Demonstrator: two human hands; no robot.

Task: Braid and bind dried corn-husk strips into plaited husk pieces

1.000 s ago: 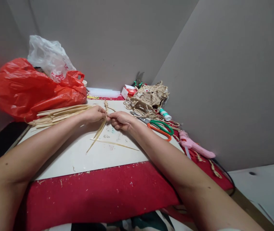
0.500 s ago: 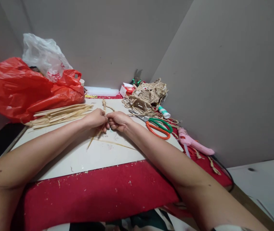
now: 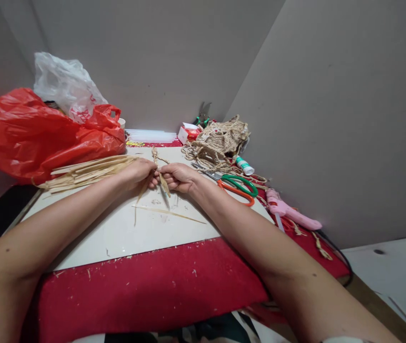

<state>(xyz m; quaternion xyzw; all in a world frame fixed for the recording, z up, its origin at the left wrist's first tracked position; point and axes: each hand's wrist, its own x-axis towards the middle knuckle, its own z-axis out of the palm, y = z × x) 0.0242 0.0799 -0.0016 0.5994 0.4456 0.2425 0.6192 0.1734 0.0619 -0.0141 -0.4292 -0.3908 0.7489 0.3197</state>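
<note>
Near the far side of the white board (image 3: pixel 117 240), my left hand (image 3: pixel 143 173) and my right hand (image 3: pixel 177 177) pinch a piece of dry straw (image 3: pixel 164 185) between them, fingertips almost touching. Loose strand ends hang below the fingers towards me. Beyond the hands lies a twisted straw cord (image 3: pixel 154 153). A bundle of flat straw strips (image 3: pixel 84 172) rests left of my left hand. One thin strip (image 3: pixel 170 213) lies on the board in front of the hands. Scissors (image 3: pixel 238 186) with green and orange handles are beside my right forearm.
Red plastic bag (image 3: pixel 45 136) and clear bag (image 3: pixel 65 85) stand at the left. Braided cord (image 3: pixel 224 138), a glue stick (image 3: pixel 244 166) and a pink glue gun (image 3: pixel 292 213) lie to the right. Clear sticks (image 3: pixel 153 136) and a small box (image 3: pixel 188 133) sit at the back.
My hands have shifted a little, and a wider straw end now shows hanging between them. My left fingers sit slightly higher. The view has moved slightly.
</note>
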